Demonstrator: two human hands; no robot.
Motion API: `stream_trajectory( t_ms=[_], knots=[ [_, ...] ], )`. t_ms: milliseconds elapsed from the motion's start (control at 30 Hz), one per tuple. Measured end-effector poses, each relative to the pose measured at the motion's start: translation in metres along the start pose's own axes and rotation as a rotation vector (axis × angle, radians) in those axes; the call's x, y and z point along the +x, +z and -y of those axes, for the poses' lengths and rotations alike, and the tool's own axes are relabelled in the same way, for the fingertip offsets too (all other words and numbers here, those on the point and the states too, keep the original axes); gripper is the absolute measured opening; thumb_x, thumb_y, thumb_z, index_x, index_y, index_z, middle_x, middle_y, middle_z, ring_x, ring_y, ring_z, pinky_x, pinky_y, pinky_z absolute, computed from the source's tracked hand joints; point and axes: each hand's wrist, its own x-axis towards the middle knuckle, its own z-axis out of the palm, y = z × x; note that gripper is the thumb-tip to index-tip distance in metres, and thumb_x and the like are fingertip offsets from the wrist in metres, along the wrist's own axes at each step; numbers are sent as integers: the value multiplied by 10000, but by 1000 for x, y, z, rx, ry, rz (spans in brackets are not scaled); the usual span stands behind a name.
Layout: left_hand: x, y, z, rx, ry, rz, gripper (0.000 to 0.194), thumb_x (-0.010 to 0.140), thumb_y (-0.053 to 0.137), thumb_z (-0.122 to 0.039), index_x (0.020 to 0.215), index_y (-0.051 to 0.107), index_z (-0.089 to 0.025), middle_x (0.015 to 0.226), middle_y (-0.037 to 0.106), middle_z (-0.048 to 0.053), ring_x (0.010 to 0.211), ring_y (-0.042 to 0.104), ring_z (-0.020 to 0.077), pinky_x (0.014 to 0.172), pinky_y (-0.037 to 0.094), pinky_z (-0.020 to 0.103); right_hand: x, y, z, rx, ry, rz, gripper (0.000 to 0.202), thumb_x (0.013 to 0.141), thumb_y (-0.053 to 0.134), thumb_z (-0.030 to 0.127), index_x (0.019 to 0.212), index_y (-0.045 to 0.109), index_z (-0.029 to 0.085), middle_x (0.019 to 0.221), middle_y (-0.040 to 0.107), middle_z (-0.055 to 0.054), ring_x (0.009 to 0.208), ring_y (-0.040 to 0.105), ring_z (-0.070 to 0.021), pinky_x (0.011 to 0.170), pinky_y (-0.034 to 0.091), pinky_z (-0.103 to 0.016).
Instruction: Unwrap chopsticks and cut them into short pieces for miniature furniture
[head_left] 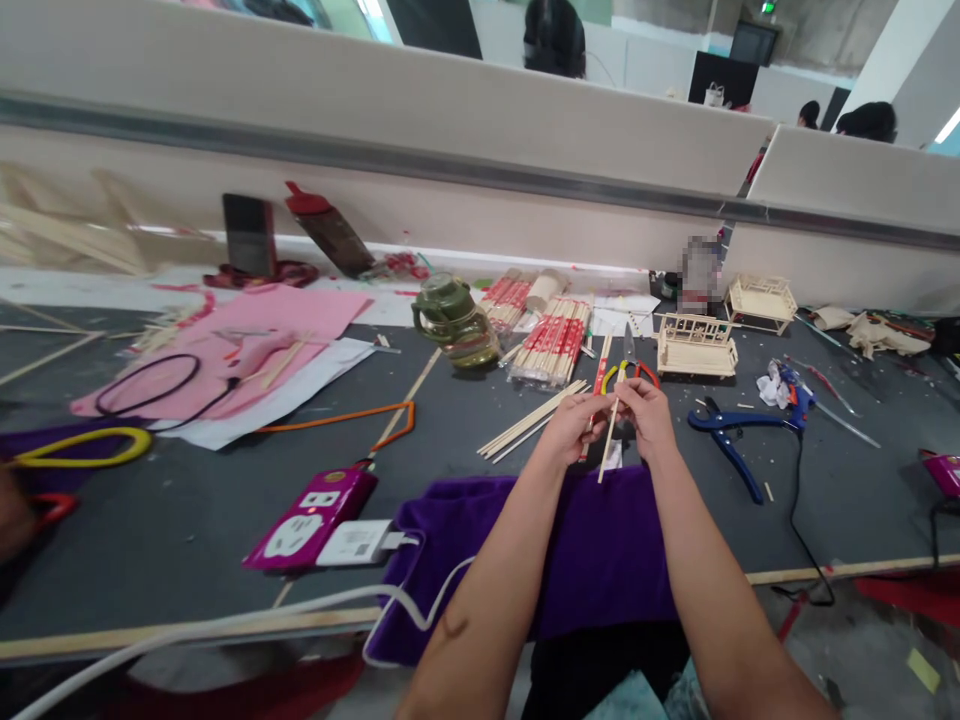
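Over the near edge of the desk, my right hand (643,412) pinches a thin wooden chopstick (608,445), which points down toward a purple cloth (607,550). My left hand (576,425) is closed, with its fingertips meeting the same stick from the other side. Just beyond my fingers lie scissors or pliers (630,348) with yellow and red handles, partly hidden by my hands. Several loose sticks (529,425) rest on the desk left of my hands. Behind them are red-wrapped chopstick bundles (553,340).
Two small wooden stick-built benches (697,348) stand at the back right. Blue cutters (731,430) and a blue glue gun (799,395) with a cable lie to the right. A green-lidded jug (454,325), a purple power strip (319,515) and white cable are leftward. Another person's hand (15,510) is far left.
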Motion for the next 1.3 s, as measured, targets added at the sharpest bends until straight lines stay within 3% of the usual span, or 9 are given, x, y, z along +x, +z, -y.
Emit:
stream_trajectory(
  t_ms=[267, 367, 433, 500, 700, 833, 933, 1067, 1300],
  knots=[
    [-12, 3, -3, -6, -6, 39, 361, 621, 816, -440, 668, 685, -107, 574, 650, 54, 343, 367, 24, 328, 121, 171, -7, 4, 7, -18, 40, -19, 346, 577, 824, 405, 702, 572, 204, 489, 535, 90, 409, 456, -68, 398, 396, -198],
    [-16, 4, -5, -31, -31, 62, 342, 628, 829, -406, 653, 670, -104, 496, 557, -5, 355, 315, 7, 335, 124, 149, -7, 4, 9, -22, 38, -38, 348, 574, 824, 408, 699, 574, 200, 484, 523, 95, 406, 443, -58, 400, 389, -186],
    [-16, 5, -5, -89, -44, 65, 321, 634, 833, -375, 665, 668, -102, 490, 517, -28, 370, 283, -1, 340, 122, 135, -6, 3, 9, -24, 31, -60, 346, 580, 820, 414, 698, 580, 194, 504, 556, 76, 416, 465, -59, 389, 354, -174],
    [-14, 6, -4, -180, -63, 68, 305, 669, 803, -375, 725, 686, -99, 558, 569, -5, 388, 296, 5, 337, 145, 130, -6, 2, 9, -12, 16, -102, 346, 586, 819, 412, 697, 579, 189, 556, 613, 46, 434, 483, -57, 374, 308, -160],
    [-6, 2, 2, -341, -19, -41, 210, 752, 711, -262, 862, 724, -83, 692, 652, 50, 494, 495, 63, 379, 351, 138, -13, 3, 23, 56, -18, -158, 312, 606, 830, 380, 724, 624, 177, 609, 636, 37, 438, 425, -33, 357, 311, -142],
    [-4, -3, 5, -300, 11, -103, 255, 696, 804, -257, 877, 747, -86, 724, 669, 54, 597, 606, 116, 512, 543, 220, -16, 14, 47, 17, 17, -36, 327, 627, 832, 375, 841, 700, 165, 681, 671, 11, 479, 473, -42, 388, 370, -149],
    [-7, -4, 6, -278, 26, -115, 363, 598, 891, -317, 870, 766, -112, 682, 652, 27, 608, 607, 127, 588, 605, 292, -9, 21, 57, -78, -12, 60, 313, 646, 824, 398, 806, 682, 168, 654, 651, 15, 479, 476, -49, 376, 333, -150],
    [-10, -3, 6, -226, 31, -119, 440, 515, 938, -385, 849, 785, -143, 718, 685, 23, 591, 581, 101, 573, 577, 255, 6, 18, 39, -153, 25, 80, 339, 643, 816, 438, 762, 637, 176, 562, 570, 54, 451, 427, -46, 373, 295, -152],
    [-11, 0, 5, -62, 70, -126, 385, 554, 902, -433, 781, 788, -144, 729, 723, 38, 591, 571, 89, 561, 461, 188, 15, 8, 13, -153, 22, 7, 375, 618, 829, 445, 794, 621, 188, 575, 580, 61, 468, 448, -63, 420, 351, -184]
  ],
)
